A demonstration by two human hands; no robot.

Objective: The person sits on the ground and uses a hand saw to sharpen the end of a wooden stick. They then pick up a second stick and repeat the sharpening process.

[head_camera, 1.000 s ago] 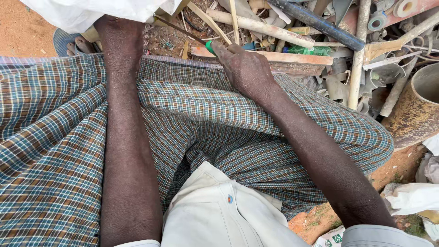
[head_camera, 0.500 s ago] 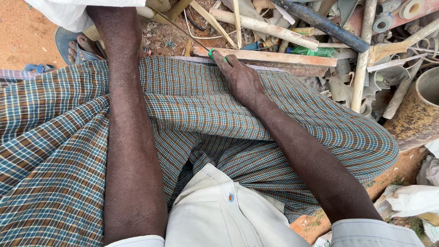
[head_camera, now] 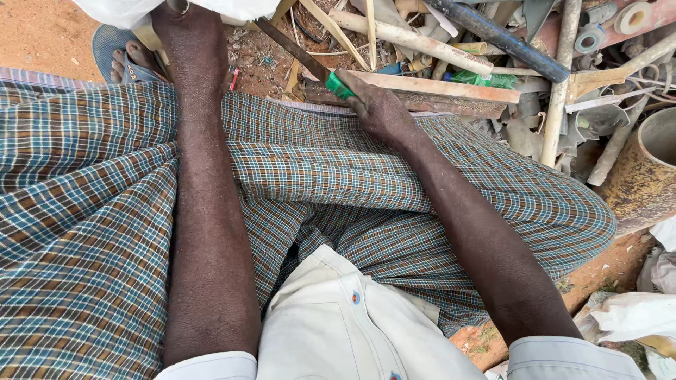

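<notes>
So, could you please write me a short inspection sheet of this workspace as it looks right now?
Surface: bare reddish earth, partly covered by scrap.
Job's things: a green-handled tool with a dark blade running up and left.
Clutter: heap of pipes, a dark tube, wooden strips, a rusty drum at right.
Hands: right hand closed on the green handle; left hand is hidden under a white bag, so its grip cannot be told.
Cables: a thin dark wire among the scrap.
Surroundings: checked cloth over the knees, a sandalled foot at upper left.
</notes>
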